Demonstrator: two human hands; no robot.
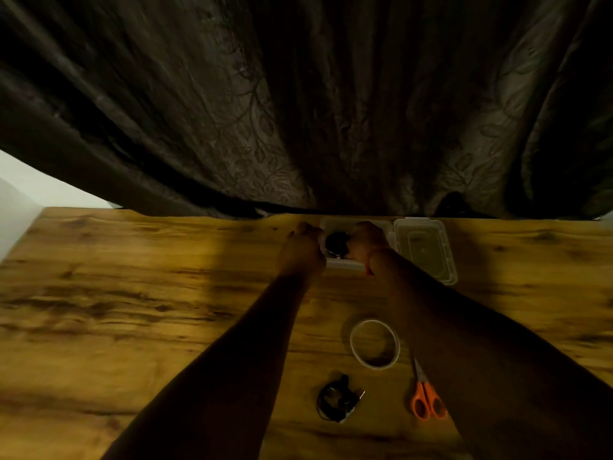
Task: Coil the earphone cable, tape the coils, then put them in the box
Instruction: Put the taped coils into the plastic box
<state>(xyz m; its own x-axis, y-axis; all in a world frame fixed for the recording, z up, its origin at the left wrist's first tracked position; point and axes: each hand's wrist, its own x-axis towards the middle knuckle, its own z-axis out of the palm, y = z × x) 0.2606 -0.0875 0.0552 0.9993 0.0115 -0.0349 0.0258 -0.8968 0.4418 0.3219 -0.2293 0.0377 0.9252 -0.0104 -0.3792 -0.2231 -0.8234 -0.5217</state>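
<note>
A small clear plastic box (345, 265) stands at the far edge of the wooden table, with black coiled earphones (336, 244) inside it. My left hand (303, 250) rests curled against the box's left side. My right hand (368, 242) reaches over the box's right part, its fingers at the black coil; the grip itself is hidden. A second black earphone coil (336, 401) lies on the table near me. A roll of clear tape (374, 343) lies flat between that coil and the box.
The box's clear lid (426, 250) lies open to the right of the box. Orange-handled scissors (426, 398) lie near my right forearm. A dark patterned curtain (298, 111) hangs right behind the table's far edge. A white wall (20, 197) shows at the left.
</note>
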